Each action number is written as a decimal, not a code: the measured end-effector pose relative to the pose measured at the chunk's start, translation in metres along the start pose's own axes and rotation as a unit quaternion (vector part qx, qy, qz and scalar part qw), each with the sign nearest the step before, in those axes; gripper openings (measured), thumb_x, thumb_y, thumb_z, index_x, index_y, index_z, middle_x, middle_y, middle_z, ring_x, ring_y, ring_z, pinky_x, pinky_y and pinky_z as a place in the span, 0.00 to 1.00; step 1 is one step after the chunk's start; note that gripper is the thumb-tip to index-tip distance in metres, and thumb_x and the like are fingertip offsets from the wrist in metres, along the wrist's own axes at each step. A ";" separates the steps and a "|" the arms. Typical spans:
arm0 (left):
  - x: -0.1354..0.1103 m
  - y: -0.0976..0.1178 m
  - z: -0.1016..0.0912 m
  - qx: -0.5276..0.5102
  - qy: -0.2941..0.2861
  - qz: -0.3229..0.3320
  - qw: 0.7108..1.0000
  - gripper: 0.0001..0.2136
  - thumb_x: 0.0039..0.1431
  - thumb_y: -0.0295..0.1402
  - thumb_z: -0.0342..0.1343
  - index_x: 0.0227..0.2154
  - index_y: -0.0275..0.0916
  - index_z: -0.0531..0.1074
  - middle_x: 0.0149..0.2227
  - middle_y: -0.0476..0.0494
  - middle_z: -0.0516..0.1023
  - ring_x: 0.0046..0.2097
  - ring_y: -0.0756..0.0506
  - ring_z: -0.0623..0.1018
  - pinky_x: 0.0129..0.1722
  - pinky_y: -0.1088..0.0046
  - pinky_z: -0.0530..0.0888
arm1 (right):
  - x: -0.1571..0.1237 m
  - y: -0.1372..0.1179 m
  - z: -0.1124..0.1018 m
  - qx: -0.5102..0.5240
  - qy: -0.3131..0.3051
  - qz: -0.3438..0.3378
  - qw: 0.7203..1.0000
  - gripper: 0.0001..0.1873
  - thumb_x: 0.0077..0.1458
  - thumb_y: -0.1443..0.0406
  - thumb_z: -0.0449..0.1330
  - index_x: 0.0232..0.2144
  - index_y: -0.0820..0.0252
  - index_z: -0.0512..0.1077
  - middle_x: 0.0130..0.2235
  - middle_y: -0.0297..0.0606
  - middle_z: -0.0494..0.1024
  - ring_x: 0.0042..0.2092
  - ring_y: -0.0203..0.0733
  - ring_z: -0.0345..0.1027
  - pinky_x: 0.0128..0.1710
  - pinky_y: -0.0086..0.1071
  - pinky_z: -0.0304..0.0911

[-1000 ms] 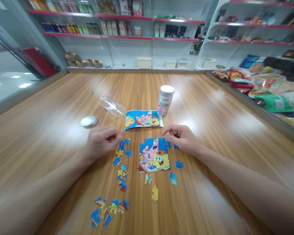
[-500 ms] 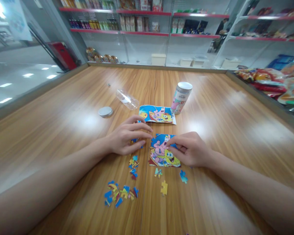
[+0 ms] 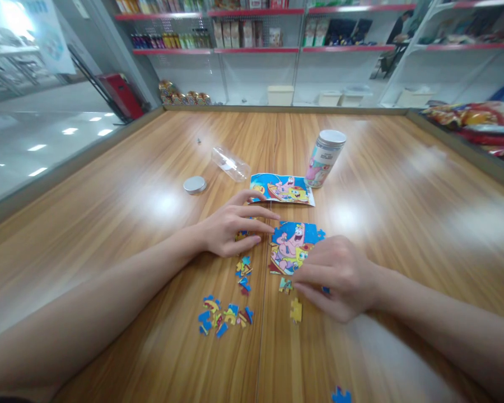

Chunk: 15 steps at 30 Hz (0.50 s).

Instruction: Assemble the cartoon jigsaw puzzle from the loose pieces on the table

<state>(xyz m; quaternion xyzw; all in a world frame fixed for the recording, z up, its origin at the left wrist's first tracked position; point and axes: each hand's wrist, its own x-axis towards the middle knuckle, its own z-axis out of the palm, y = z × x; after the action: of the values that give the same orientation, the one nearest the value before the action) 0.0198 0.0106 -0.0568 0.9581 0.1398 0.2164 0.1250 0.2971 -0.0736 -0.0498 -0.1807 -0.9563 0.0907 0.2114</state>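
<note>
A partly assembled cartoon jigsaw puzzle (image 3: 292, 238) lies flat on the wooden table. My left hand (image 3: 237, 224) is open at its left side, fingers spread, fingertips at the puzzle's edge and loose pieces partly hidden beneath. Over the puzzle's lower right corner, my right hand (image 3: 340, 277) has curled fingers, with a gap between thumb and forefinger. Its fingertips are right beside a pale green puzzle piece (image 3: 285, 285); contact is unclear. A bit of blue shows under that hand. Below lies a yellow puzzle piece (image 3: 296, 310). Loose puzzle pieces (image 3: 220, 317) lie in a cluster at lower left.
Behind the puzzle is a picture sheet (image 3: 283, 188), with a capped printed can (image 3: 325, 159) at its right end. A clear plastic cylinder (image 3: 231, 164) lies on its side near a silver lid (image 3: 195, 184). Another blue piece (image 3: 341, 394) is at the front edge of view.
My right hand has moved off the puzzle's middle, down to the pale green piece. My left hand stays by the puzzle's left edge. The camera view has shifted slightly.
</note>
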 end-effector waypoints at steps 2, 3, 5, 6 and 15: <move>-0.001 -0.002 0.000 0.000 -0.001 -0.006 1.000 0.19 0.57 0.29 0.57 0.52 0.48 0.75 0.60 0.45 0.73 0.59 0.38 0.73 0.61 0.49 0.65 | -0.002 0.001 -0.004 0.005 -0.037 -0.020 0.999 0.09 0.60 0.66 0.54 0.28 0.56 0.72 0.21 0.31 0.71 0.23 0.35 0.61 0.24 0.35 0.46; -0.002 -0.003 0.000 -0.001 -0.002 -0.009 1.000 0.19 0.57 0.29 0.57 0.52 0.48 0.75 0.60 0.45 0.73 0.58 0.38 0.73 0.61 0.49 0.66 | -0.003 0.001 -0.005 0.011 -0.058 -0.031 0.998 0.09 0.60 0.64 0.54 0.28 0.56 0.71 0.22 0.31 0.71 0.23 0.35 0.61 0.24 0.36 0.45; -0.003 -0.004 0.001 -0.002 -0.004 -0.016 1.000 0.19 0.57 0.30 0.57 0.52 0.49 0.75 0.60 0.44 0.73 0.58 0.38 0.73 0.60 0.49 0.66 | -0.003 -0.002 -0.004 0.021 -0.098 -0.044 0.994 0.07 0.58 0.62 0.56 0.29 0.56 0.70 0.23 0.30 0.72 0.24 0.35 0.62 0.24 0.35 0.45; -0.003 -0.005 0.001 -0.002 -0.004 -0.018 1.000 0.19 0.56 0.30 0.57 0.52 0.48 0.75 0.60 0.44 0.74 0.57 0.38 0.73 0.60 0.49 0.66 | -0.003 -0.003 -0.003 0.023 -0.111 -0.046 0.992 0.07 0.58 0.61 0.57 0.30 0.56 0.70 0.23 0.30 0.73 0.24 0.35 0.62 0.24 0.35 0.44; -0.003 -0.007 0.001 0.007 0.033 -0.018 0.999 0.19 0.56 0.27 0.56 0.51 0.47 0.75 0.54 0.44 0.78 0.55 0.40 0.74 0.61 0.50 0.65 | -0.003 -0.011 0.008 0.002 -0.076 -0.042 0.996 0.18 0.64 0.57 0.56 0.23 0.57 0.65 0.21 0.30 0.70 0.21 0.33 0.58 0.23 0.35 0.42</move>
<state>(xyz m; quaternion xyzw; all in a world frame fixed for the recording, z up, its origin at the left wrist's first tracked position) 0.0160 0.0159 -0.0611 0.9486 0.1627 0.2447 0.1175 0.2931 -0.0852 -0.0551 -0.1323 -0.9762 0.0973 0.1418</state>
